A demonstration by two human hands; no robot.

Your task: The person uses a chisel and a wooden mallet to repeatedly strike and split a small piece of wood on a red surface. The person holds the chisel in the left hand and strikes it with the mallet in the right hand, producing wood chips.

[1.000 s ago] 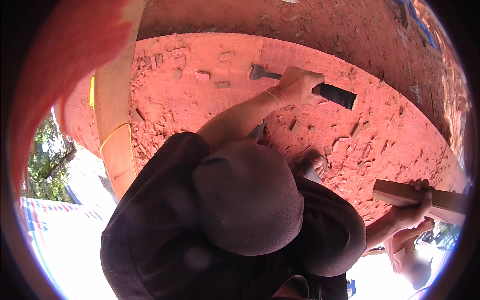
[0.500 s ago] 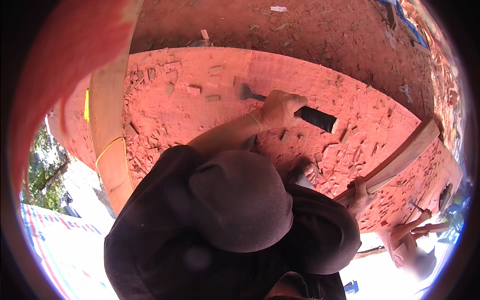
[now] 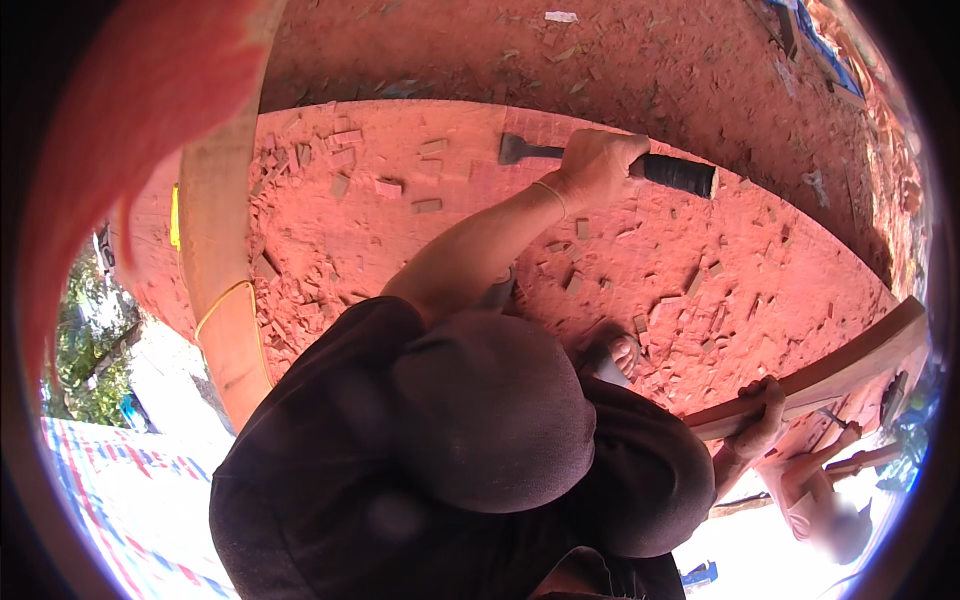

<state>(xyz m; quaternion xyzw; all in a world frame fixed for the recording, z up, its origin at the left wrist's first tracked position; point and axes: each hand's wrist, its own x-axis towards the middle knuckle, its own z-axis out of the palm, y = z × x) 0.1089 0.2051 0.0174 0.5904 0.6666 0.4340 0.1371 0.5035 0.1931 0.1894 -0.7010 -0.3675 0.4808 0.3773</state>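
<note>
- Since half a second ago: left hand [image 3: 603, 165] plus chisel [image 3: 678, 175] shifted far and right; right hand [image 3: 760, 420] and curved timber [image 3: 835, 365] swung near and right.
- Left hand: fingers clamped round the chisel just behind its flat blade [image 3: 514, 150], probably for control of the edge; the black-wrapped handle sticks out to the right, uncovered.
- Chisel sits by the far edge of the red board [image 3: 465, 125], blade pointing left (touching or hovering, can't tell).
- Right hand: closed round the timber at near right, about mid-length, likely for balance; its thicker end points far right.
- Chips [image 3: 388, 187] lie loose over the board, thickest at left, presumably just where they dropped.
- Sandalled foot [image 3: 625, 352] on the board, left of the timber; looks like a squat for close reach.
- Beam [image 3: 217, 220] crosses at left, yellow cord [image 3: 222, 300] looped round it, maybe a tie.
- Co-worker's hand [image 3: 848, 435] at far right, beside the timber in view.
</note>
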